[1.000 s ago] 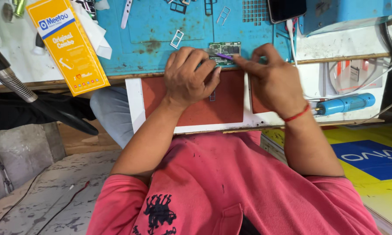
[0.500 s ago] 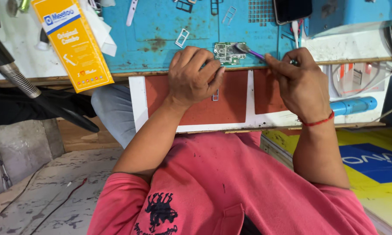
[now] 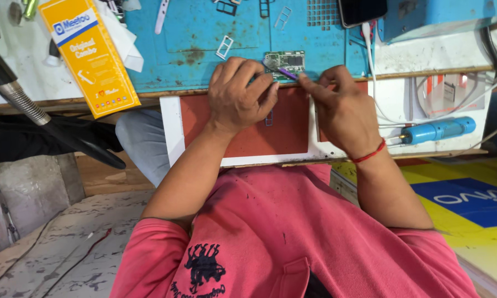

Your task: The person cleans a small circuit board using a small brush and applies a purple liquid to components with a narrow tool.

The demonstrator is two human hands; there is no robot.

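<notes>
The left hand (image 3: 240, 96) presses curled fingers on the small green rectangular circuit board (image 3: 284, 62) just beyond its fingertips; the right hand (image 3: 342, 107) pinches a thin purple-handled tool (image 3: 286, 72) onto it; the board looks light, stiff, fragile; best held by its edges.

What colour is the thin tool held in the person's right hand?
Purple; the thin tool shows best in the head view, over the green circuit board.

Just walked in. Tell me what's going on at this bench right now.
A person in a pink shirt sits at a blue work mat. Their left hand steadies a small green circuit board at the mat's front edge, while the right hand holds a thin purple tool with its tip on the board. A yellow box lies to the left and a blue-handled tool to the right.
</notes>
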